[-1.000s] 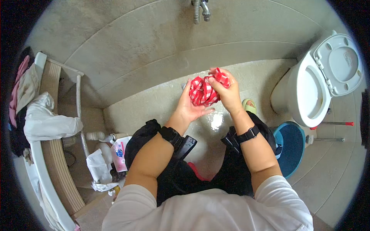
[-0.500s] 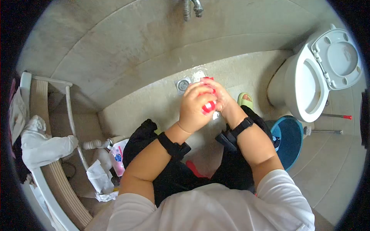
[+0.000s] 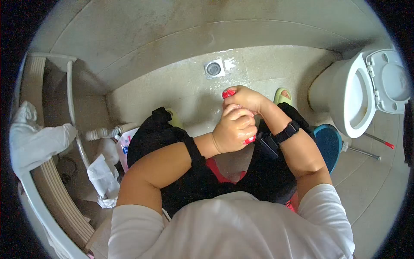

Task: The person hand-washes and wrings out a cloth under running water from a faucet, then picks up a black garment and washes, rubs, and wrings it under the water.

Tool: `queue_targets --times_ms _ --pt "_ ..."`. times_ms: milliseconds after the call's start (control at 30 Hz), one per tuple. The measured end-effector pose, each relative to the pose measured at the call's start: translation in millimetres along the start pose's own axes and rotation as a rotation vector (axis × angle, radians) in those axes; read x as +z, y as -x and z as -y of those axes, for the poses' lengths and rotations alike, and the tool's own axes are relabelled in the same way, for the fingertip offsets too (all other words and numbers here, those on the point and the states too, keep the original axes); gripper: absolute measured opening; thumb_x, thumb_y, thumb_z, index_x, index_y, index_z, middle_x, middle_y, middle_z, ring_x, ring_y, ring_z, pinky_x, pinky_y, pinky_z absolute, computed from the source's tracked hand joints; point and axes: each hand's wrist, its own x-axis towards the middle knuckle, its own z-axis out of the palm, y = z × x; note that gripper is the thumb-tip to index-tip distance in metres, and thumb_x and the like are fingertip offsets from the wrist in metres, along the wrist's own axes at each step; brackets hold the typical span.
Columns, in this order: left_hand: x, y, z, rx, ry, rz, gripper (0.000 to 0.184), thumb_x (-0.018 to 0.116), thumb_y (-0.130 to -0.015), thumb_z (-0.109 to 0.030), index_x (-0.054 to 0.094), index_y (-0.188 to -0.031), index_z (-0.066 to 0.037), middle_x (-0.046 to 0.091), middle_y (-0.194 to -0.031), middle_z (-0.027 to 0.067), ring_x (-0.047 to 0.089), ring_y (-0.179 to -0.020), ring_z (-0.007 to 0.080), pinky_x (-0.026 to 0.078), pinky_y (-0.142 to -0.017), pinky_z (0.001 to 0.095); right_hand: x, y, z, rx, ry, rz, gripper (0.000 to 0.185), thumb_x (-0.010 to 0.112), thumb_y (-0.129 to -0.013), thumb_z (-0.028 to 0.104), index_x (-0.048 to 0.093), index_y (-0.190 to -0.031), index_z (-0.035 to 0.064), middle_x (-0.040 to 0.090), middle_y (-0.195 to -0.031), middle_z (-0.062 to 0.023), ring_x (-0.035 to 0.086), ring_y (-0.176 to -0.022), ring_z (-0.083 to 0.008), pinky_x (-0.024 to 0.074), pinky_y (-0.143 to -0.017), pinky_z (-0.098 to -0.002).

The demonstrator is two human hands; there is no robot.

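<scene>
A red and white checked cloth (image 3: 228, 93) is squeezed between my two hands, with only small bits showing at its ends. My left hand (image 3: 235, 129) is wrapped round the lower part, its wet fingers curled, and a red scrap pokes out below them. Just above and to the right, my right hand (image 3: 245, 100) grips the upper part, where a red end sticks out past the thumb side. The rest of the cloth is hidden inside the fists. Both hands are over the wet floor, below a square drain (image 3: 214, 68).
At the right stand a white toilet (image 3: 355, 99) with its lid up and a blue basin (image 3: 328, 144) beside my leg. On the left are a sink cabinet edge (image 3: 32, 194) with white cloth (image 3: 39, 138), a drain hose (image 3: 101, 134) and a pink and white packet (image 3: 125, 144).
The open left hand has closed round the cloth, which is now bunched tightly in both fists. Both hands have moved lower, and the view has tilted down, so the tap is out of sight.
</scene>
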Motion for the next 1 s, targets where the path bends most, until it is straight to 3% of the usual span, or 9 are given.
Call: queue_targets --times_ms 167,233,333,433,567,667,767,833,1000 --pt "4 0 18 -0.033 0.043 0.061 0.02 0.067 -0.056 -0.013 0.058 -0.074 -0.015 0.057 -0.088 0.0018 0.053 -0.094 0.0248 0.041 -0.085 0.0412 -10 -7 -21 -0.038 0.121 -0.163 0.022 0.066 -0.078 0.026 0.057 -0.076 0.0064 0.056 -0.066 -0.0016 0.052 -0.057 -0.0101 0.0437 -0.05 -0.0268" --pt "-3 -11 33 -0.147 0.11 -0.017 0.025 0.07 -0.06 -0.014 0.058 -0.082 -0.012 0.055 -0.099 0.0063 0.05 -0.101 0.0285 0.039 -0.089 0.0405 -19 -3 -21 -0.065 -0.532 -0.252 0.024 0.063 -0.082 0.03 0.058 -0.083 0.007 0.058 -0.07 -0.0021 0.054 -0.059 -0.0099 0.0455 -0.053 -0.0265" --pt "-13 -29 54 -0.595 0.34 -0.226 0.041 0.074 -0.071 -0.027 0.058 -0.105 -0.012 0.045 -0.121 0.0187 0.044 -0.115 0.0325 0.03 -0.101 0.0389 -34 -6 -14 -0.424 -0.825 -0.485 0.024 0.062 -0.083 0.03 0.057 -0.073 0.0087 0.058 -0.066 -0.0004 0.051 -0.058 -0.0076 0.0427 -0.053 -0.0259" --pt "-34 -46 56 -1.571 1.536 -0.255 0.063 0.058 -0.077 -0.059 0.049 -0.124 -0.017 0.042 -0.135 0.009 0.045 -0.117 0.0342 0.022 -0.096 0.0665 -28 -1 -4 -0.757 -0.327 -0.843 0.017 0.062 -0.084 0.022 0.059 -0.082 0.0053 0.059 -0.068 -0.0005 0.051 -0.059 -0.0068 0.0438 -0.057 -0.0237" --pt "-22 -50 71 -1.481 1.71 -0.384 0.052 0.056 -0.081 -0.053 0.052 -0.119 -0.017 0.056 -0.12 0.0103 0.052 -0.112 0.0306 0.038 -0.092 0.0561 6 16 11 -1.0 0.072 -1.012 0.021 0.065 -0.081 0.014 0.057 -0.096 0.003 0.059 -0.083 -0.0024 0.054 -0.074 -0.0077 0.0447 -0.069 -0.0231" --pt "-13 -60 82 -1.209 1.685 -0.535 0.044 0.067 -0.079 -0.032 0.053 -0.115 -0.011 0.057 -0.117 0.0128 0.055 -0.106 0.0284 0.04 -0.095 0.0447 5 14 18 -0.945 -0.547 -0.809 0.014 0.059 -0.085 0.014 0.055 -0.094 0.0037 0.06 -0.085 -0.0055 0.058 -0.079 -0.013 0.0469 -0.075 -0.0272" --pt "-18 -74 64 -1.053 1.249 -0.685 0.037 0.069 -0.073 -0.009 0.057 -0.107 -0.008 0.059 -0.111 0.0137 0.058 -0.101 0.0261 0.047 -0.087 0.0326 -17 0 11 -0.794 -1.054 -0.511 0.015 0.051 -0.089 0.021 0.054 -0.088 0.0059 0.061 -0.09 -0.0089 0.06 -0.084 -0.0212 0.0485 -0.079 -0.0343" --pt "-18 -77 51 -0.628 0.378 -0.517 0.038 0.069 -0.065 -0.001 0.059 -0.101 -0.007 0.06 -0.108 0.0147 0.058 -0.102 0.027 0.046 -0.088 0.0344 -23 -3 5 -0.54 -1.321 -0.204 0.022 0.049 -0.091 0.027 0.054 -0.091 0.0059 0.062 -0.084 -0.0099 0.06 -0.079 -0.0229 0.0494 -0.075 -0.0393" --pt "-38 -73 21 -0.261 0.119 -0.152 0.041 0.074 -0.054 -0.006 0.062 -0.093 -0.007 0.058 -0.104 0.0133 0.055 -0.102 0.0335 0.044 -0.089 0.0404 -25 9 3 -0.246 -1.153 0.266 0.029 0.049 -0.09 0.032 0.059 -0.095 0.0049 0.064 -0.094 -0.0137 0.061 -0.089 -0.026 0.0482 -0.085 -0.0441"
